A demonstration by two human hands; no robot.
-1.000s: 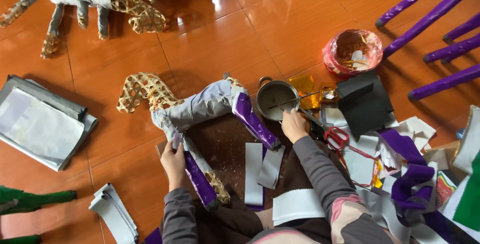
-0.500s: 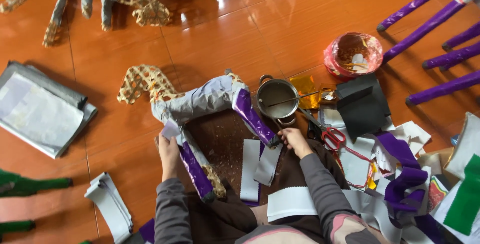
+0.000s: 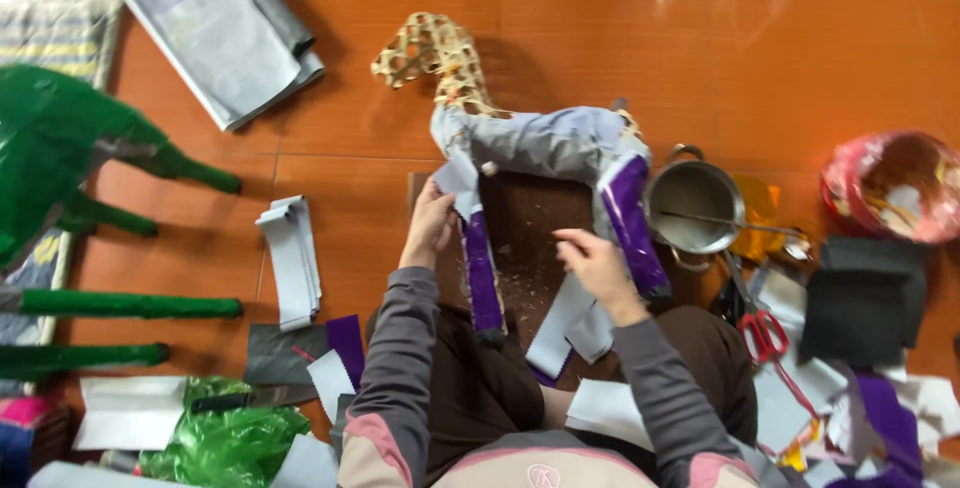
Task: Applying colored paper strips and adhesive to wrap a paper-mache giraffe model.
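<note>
Head camera looks straight down at a shiny orange tile floor [image 3: 300,138] with thin lines between the tiles. A person sits on it with lots of paper bits all around.

In the middle lies a woven animal frame [image 3: 540,138], partly covered in grey and purple paper. It rests on a dark brown board [image 3: 525,238] right in front of the person's lap. Its bare woven head points up and to the left.

The left hand [image 3: 430,228] is pressed on one front leg [image 3: 480,268] of the frame, fingers curled around the grey paper near the top of that leg. The right hand [image 3: 595,263] hovers just above the board between the two legs, with fingers pinched together. I cannot tell if it holds anything.

A metal pot [image 3: 695,206] stands just to the right of the frame, with a thin stick across it. Red scissors [image 3: 765,333] lie below the pot, among white and purple paper scraps. A pink bowl [image 3: 890,188] sits farther right.

On the left are green paper-covered legs [image 3: 120,303], a stack of white strips [image 3: 292,258], a green plastic bag [image 3: 225,438] and a folded grey sheet [image 3: 215,33] at the top.
</note>
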